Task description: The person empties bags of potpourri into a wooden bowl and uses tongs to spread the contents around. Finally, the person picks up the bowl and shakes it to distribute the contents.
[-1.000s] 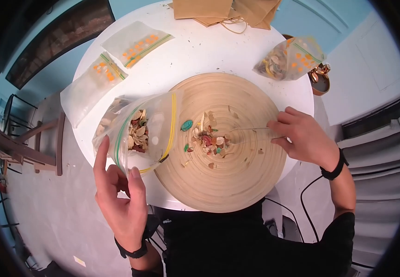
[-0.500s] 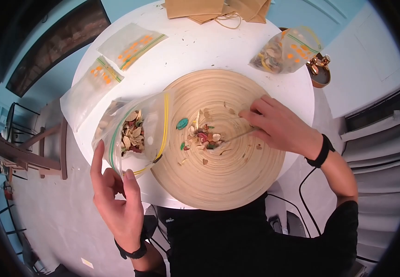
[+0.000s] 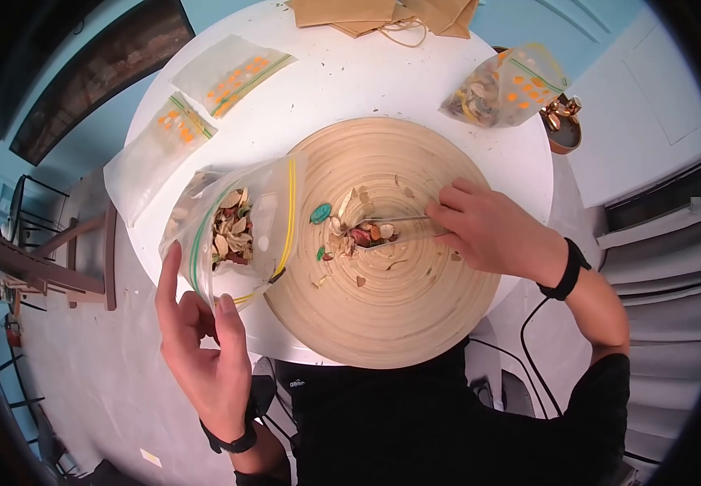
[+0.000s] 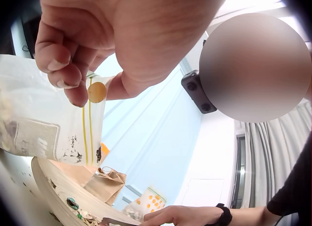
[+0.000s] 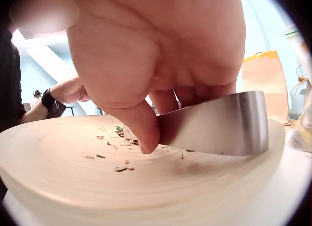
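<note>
My left hand (image 3: 208, 348) pinches the rim of a clear zip bag (image 3: 268, 202) between thumb and fingers, keeping its mouth spread. Dried potpourri (image 3: 233, 235) fills the lower part of that bag, which leans beside a round wooden platter (image 3: 383, 328). My right hand (image 3: 496, 233) grips metal tongs (image 5: 214, 123) low over the platter, their bent end pointing back past the palm. The two tong arms lie spread on either side of a small potpourri pile (image 3: 375, 233) at the platter's middle. A green dried piece (image 3: 320, 213) rests to the pile's left.
Two flat zip bags (image 3: 152, 158) with orange marks lie at the table's left. Another filled bag (image 3: 496, 89) stands at the back right, near a bowl of copper-coloured things (image 3: 561, 121). Brown paper bags (image 3: 346, 12) sit at the far edge of the white table (image 3: 350, 85).
My right hand has moved left and inward over the platter, bringing the tongs around the pile. The left hand keeps its hold on the zip bag's rim.
</note>
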Tool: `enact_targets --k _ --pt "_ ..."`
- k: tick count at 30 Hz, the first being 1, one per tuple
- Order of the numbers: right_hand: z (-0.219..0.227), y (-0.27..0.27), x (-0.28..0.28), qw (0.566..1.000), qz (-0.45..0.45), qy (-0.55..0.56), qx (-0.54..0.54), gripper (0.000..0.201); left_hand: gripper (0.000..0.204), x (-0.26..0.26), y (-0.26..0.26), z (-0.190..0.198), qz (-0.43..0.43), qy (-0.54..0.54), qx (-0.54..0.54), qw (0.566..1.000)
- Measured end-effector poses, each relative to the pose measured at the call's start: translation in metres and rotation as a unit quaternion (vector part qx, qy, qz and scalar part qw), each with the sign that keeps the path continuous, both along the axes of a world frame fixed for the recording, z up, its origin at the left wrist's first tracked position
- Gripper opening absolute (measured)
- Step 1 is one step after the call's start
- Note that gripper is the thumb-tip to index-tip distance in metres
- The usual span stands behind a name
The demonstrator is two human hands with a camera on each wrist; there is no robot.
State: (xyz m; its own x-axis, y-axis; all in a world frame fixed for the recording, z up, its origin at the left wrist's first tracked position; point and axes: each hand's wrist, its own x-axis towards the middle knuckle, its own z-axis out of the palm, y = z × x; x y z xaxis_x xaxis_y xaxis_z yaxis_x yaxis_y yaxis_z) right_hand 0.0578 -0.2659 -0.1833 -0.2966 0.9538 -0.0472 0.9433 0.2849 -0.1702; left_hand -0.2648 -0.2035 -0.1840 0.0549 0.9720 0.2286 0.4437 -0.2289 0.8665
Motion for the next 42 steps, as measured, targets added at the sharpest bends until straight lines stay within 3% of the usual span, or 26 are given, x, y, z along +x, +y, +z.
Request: enact_targets --k 18,27,31,37,41,42 --pt "0.009 -0.02 -0.003 0.999 -0.011 0.007 0.037 0.021 0.061 0.001 0.001 -0.002 -0.019 -0.007 0.009 1.0" --pt "0.038 -0.017 -0.006 0.996 -0.038 -0.03 0.08 0.027 0.058 -0.002 0.0 0.002 -0.035 0.0 -0.022 0.999" --pt "0.056 -0.005 -0.022 0.994 -0.018 -0.021 0.11 0.029 0.059 0.002 0.0 0.005 -0.033 0.001 -0.012 0.999" --pt "0.059 0.045 -0.064 0.978 0.109 -0.012 0.176 0.015 0.065 -0.002 0.001 0.008 -0.045 0.032 0.001 0.998" --pt "0.066 0.027 -0.05 0.976 0.105 0.034 0.19 0.02 0.065 -0.009 0.003 0.006 -0.035 0.038 0.011 0.999" --pt "0.07 0.014 -0.04 0.985 0.055 0.019 0.16 0.023 0.066 -0.009 0.001 0.005 -0.033 0.034 0.004 0.999"
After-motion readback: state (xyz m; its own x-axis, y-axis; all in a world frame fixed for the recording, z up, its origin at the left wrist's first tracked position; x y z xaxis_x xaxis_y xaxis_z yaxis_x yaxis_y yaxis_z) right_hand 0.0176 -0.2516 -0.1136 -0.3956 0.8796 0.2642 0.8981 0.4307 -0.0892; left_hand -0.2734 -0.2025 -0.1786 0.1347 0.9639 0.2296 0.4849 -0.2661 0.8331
